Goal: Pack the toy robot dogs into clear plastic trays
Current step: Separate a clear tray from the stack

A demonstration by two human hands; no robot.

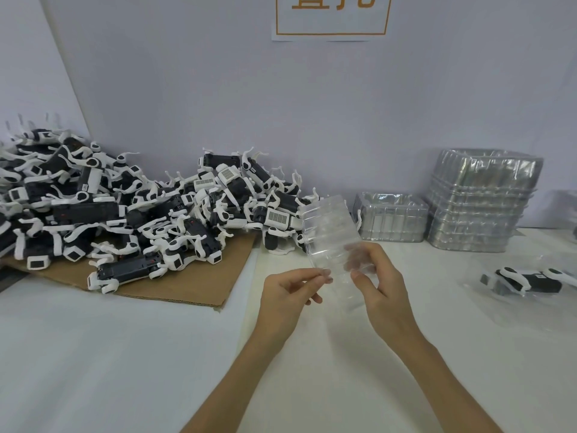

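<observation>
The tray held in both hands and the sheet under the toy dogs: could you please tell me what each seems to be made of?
The tray looks like thin clear plastic, glossy: the wall shows through it and its ribs catch highlights. The sheet under the toy dogs appears to be brown cardboard, matte, with a ragged edge.

Place: factory packing station
Evidence: bulk pile of toy robot dogs [131,210] on cardboard [193,276], stacked clear trays [477,198], white table [93,354], wall sign [332,17]
</observation>
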